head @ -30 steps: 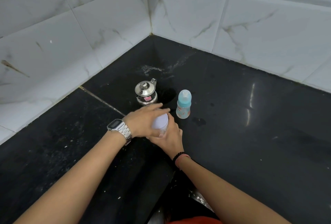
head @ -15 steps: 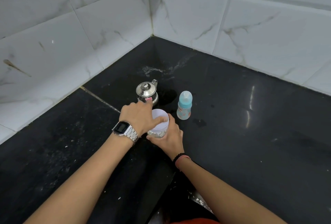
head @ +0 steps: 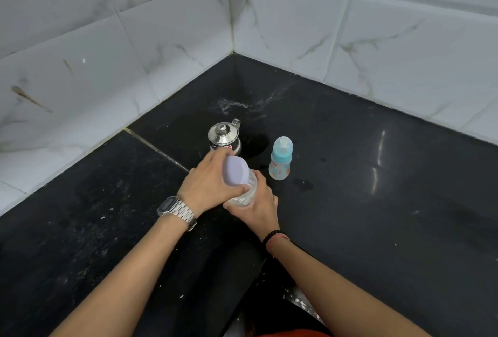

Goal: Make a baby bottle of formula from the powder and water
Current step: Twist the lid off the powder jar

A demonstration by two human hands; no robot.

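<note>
A clear jar [head: 246,196] with pale powder inside stands on the black counter [head: 377,229]. My right hand [head: 257,208] wraps round its body from the near side. My left hand [head: 208,184] grips the jar's lilac lid [head: 235,171], which sits tilted at the jar's mouth. A baby bottle [head: 280,160] with a blue collar and clear teat cap stands upright just right of the jar. A small steel kettle [head: 224,136] with its lid on stands behind my left hand.
White marble-look tiled walls [head: 350,26] meet in a corner behind the counter. A dried splash mark [head: 242,103] lies behind the kettle, and a small wet spot [head: 303,184] sits right of the jar. The counter's front edge [head: 304,301] runs near my right forearm.
My left hand shifted from covering the lid's top to gripping its side, and the lid now tilts up off the jar. My right hand stayed on the jar.
</note>
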